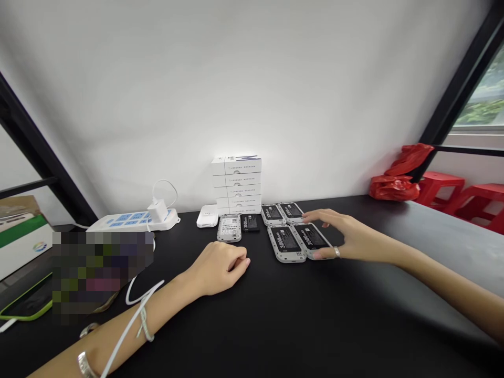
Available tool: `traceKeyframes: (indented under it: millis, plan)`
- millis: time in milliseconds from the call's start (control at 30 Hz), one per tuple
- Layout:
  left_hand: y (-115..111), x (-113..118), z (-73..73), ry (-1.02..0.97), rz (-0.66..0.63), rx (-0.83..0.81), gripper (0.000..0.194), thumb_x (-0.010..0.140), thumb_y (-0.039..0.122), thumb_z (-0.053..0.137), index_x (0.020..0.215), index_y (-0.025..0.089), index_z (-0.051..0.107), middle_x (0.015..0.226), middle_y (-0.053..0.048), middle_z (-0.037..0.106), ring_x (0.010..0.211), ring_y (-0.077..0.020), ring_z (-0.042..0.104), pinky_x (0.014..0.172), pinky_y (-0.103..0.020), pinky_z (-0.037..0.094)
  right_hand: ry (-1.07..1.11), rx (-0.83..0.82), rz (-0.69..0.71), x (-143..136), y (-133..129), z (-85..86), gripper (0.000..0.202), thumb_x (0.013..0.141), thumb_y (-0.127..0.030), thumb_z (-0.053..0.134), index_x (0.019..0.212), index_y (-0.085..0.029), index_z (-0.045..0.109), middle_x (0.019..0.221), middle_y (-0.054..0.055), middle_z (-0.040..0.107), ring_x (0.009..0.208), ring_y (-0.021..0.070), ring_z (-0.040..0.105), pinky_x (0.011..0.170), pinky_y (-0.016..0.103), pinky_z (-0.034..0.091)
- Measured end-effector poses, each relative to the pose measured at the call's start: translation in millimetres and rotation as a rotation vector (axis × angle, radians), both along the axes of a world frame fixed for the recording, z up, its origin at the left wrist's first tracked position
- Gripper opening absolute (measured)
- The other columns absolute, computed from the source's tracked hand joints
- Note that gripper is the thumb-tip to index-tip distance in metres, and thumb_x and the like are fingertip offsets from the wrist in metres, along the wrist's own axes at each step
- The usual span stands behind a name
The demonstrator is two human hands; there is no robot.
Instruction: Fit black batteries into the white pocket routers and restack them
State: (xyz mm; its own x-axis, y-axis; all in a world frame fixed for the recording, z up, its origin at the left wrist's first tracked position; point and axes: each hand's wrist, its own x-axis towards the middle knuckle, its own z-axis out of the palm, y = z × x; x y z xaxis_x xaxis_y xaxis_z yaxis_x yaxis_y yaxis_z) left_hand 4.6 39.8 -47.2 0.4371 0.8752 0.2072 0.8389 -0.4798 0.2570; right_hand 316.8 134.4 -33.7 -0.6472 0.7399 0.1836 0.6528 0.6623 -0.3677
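My right hand (338, 236) rests its thumb and fingers on the edges of the front right device (314, 239), which has a black battery in it. Beside that lies the front left device (286, 243); two more, the back left device (272, 214) and the back right device (290, 211), sit behind them, all with batteries. My left hand (220, 266) is curled on the table, its contents, if any, hidden. Just beyond it are a device with a white label and no battery (229, 227) and a loose black battery (250, 223).
Behind stands a stack of white boxes (237, 185), with a small white case (207, 216) to its left. A power strip (134, 220) with a charger (158, 211) is farther left. A white cable (129, 325) crosses my left forearm. Red bags (395, 187) lie at the right.
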Motion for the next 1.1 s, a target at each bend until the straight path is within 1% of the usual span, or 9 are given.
traceKeyframes:
  millis: [167,367,467,567,733,833,900,1000,1100]
  plan:
    - [0,-1,-1.1,-0.010,0.003,0.002,0.029,0.086,0.026,0.042,0.060,0.014,0.037,0.050,0.004,0.043,0.046,-0.0076,0.035,0.051,-0.023,0.025,0.030,0.003,0.160,-55,-2,15.0,0.064,0.072,-0.062,0.060,0.124,-0.028,0.046,0.128,0.004,0.048,0.116,0.0260,0.046,0.096,0.038,0.040]
    - [-1,-2,-1.9,-0.033,-0.011,0.020,0.029,0.085,0.025,0.042,0.059,0.014,0.038,0.050,0.004,0.043,0.046,-0.0073,0.035,0.051,-0.022,0.025,-0.003,-0.044,0.362,-135,14,15.7,0.076,0.072,-0.064,0.058,0.131,-0.019,0.038,0.132,0.011,0.042,0.122,0.0278,0.038,0.099,0.040,0.037]
    - [-1,-3,-3.4,-0.043,-0.017,0.028,0.028,0.084,0.023,0.043,0.058,0.014,0.037,0.049,0.004,0.042,0.045,-0.0069,0.034,0.052,-0.022,0.027,-0.068,-0.085,0.381,-163,27,12.0,0.086,0.070,-0.064,0.060,0.137,-0.016,0.032,0.136,0.014,0.037,0.126,0.0293,0.034,0.100,0.043,0.035]
    - [-1,-4,-4.8,-0.064,-0.045,0.050,0.028,0.082,0.021,0.045,0.056,0.014,0.036,0.047,0.004,0.040,0.045,-0.0068,0.032,0.052,-0.022,0.028,-0.110,-0.068,0.380,-179,33,8.0,0.090,0.067,-0.060,0.063,0.138,-0.015,0.030,0.135,0.015,0.038,0.124,0.0313,0.034,0.100,0.045,0.035]
    - [-1,-4,-7.7,-0.149,-0.153,0.135,0.027,0.079,0.016,0.048,0.055,0.014,0.035,0.045,0.005,0.035,0.044,-0.0065,0.031,0.048,-0.021,0.026,-0.153,-0.047,0.377,-186,25,11.7,0.090,0.066,-0.045,0.067,0.141,-0.015,0.026,0.129,0.015,0.041,0.120,0.0329,0.034,0.099,0.049,0.030]
    - [-3,-4,-7.7,-0.225,-0.287,0.338,0.027,0.077,0.013,0.049,0.056,0.014,0.033,0.045,0.006,0.031,0.044,-0.0063,0.026,0.048,-0.022,0.026,-0.152,-0.094,0.358,-179,13,17.1,0.086,0.062,-0.036,0.069,0.137,-0.016,0.031,0.122,0.015,0.045,0.115,0.0327,0.036,0.092,0.047,0.035]
    - [-5,-3,-5.8,-0.272,-0.323,0.504,0.025,0.076,0.013,0.051,0.058,0.015,0.034,0.047,0.006,0.030,0.046,-0.0068,0.024,0.050,-0.023,0.026,-0.114,-0.072,0.371,-170,4,18.7,0.085,0.058,-0.033,0.071,0.133,-0.016,0.035,0.122,0.013,0.045,0.113,0.0312,0.037,0.093,0.046,0.035]
    - [-6,-3,-1.7,-0.281,-0.219,0.542,0.021,0.077,0.023,0.057,0.068,0.016,0.040,0.056,0.004,0.037,0.052,-0.0081,0.032,0.053,-0.025,0.030,-0.056,-0.041,0.404,-151,-8,17.1,0.088,0.054,-0.039,0.074,0.131,-0.018,0.037,0.125,0.011,0.044,0.114,0.0301,0.036,0.097,0.046,0.031]
    - [-3,-5,-0.3,-0.276,-0.099,0.356,0.037,0.073,0.043,0.066,0.086,0.017,0.043,0.083,-0.002,0.048,0.074,-0.0131,0.046,0.068,-0.028,0.041,-0.050,-0.074,0.401,-129,-18,12.9,0.086,0.055,-0.047,0.074,0.129,-0.022,0.039,0.122,0.008,0.047,0.114,0.0297,0.037,0.098,0.046,0.031]
